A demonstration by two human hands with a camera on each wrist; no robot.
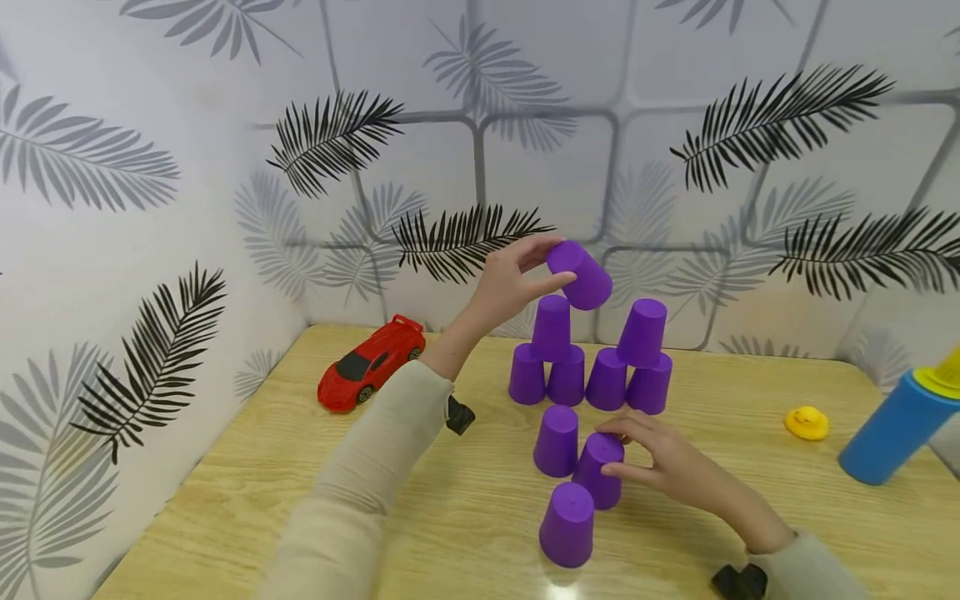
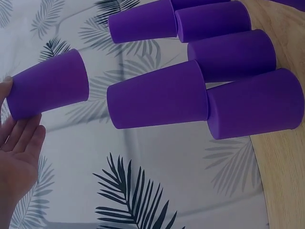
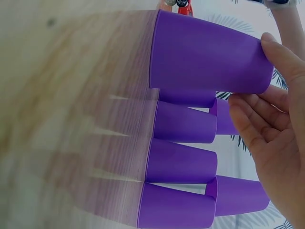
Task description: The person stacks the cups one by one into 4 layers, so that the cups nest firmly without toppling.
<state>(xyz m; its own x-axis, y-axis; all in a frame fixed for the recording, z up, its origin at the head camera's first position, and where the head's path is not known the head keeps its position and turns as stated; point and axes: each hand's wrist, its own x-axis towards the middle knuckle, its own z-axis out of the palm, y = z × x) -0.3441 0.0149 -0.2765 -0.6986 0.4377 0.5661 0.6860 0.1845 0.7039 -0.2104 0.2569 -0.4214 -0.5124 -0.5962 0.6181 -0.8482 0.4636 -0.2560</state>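
Observation:
My left hand (image 1: 506, 287) pinches a tilted purple cup (image 1: 588, 282) near its narrow end, up in the air over the stacked cups. Below it, several upside-down purple cups (image 1: 527, 377) stand in a row at the back. Two more cups sit on top of that row, a left one (image 1: 552, 329) and a right one (image 1: 642, 333). Nearer the front, thumb and fingers of my right hand (image 1: 663, 467) grip the narrow upper end of an upside-down cup (image 1: 597, 479). Beside this cup stand another cup (image 1: 556, 442) behind and one (image 1: 567, 533) in front.
A red toy car (image 1: 371, 367) is at the back left of the wooden table (image 1: 465, 533). On the right lie a small yellow duck (image 1: 807, 423) and a blue bottle with a yellow top (image 1: 888, 433). A patterned wall (image 1: 547, 183) rises right behind the table.

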